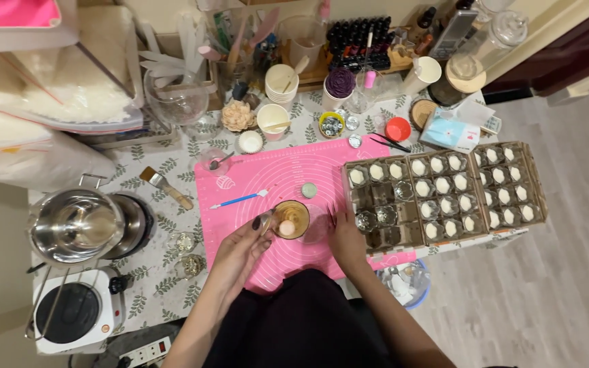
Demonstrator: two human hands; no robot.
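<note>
**Glass cup held over the pink mat**

Glass cup (290,219), amber-tinted with a pale disc inside, sits near the front of the pink mat (288,177), and I see my left hand (240,251) grasping its rim, thumb and fingers pinched on the near-left edge. My right hand (346,238) rests just right of the cup, fingers spread loosely on the mat beside a clear glass (319,225); it clenches nothing that I can make out.

Left of me stands a white hot plate (76,312), and past it a steel pot (76,225) on a second burner. Two small jars (184,253) sit on the leaf-print cloth between the burner and the mat.

Farther along the mat lie a blue-handled tool (240,199) and a small round lid (309,190). To the right, cardboard trays (444,191) hold rows of small glasses, most filled with white wax, a few near my right hand clear.

At the back I see a brush (165,187), a paper cup stack (281,83), a purple flower candle (339,83), a red lid (397,129) and a rack of dark bottles (359,41).
</note>
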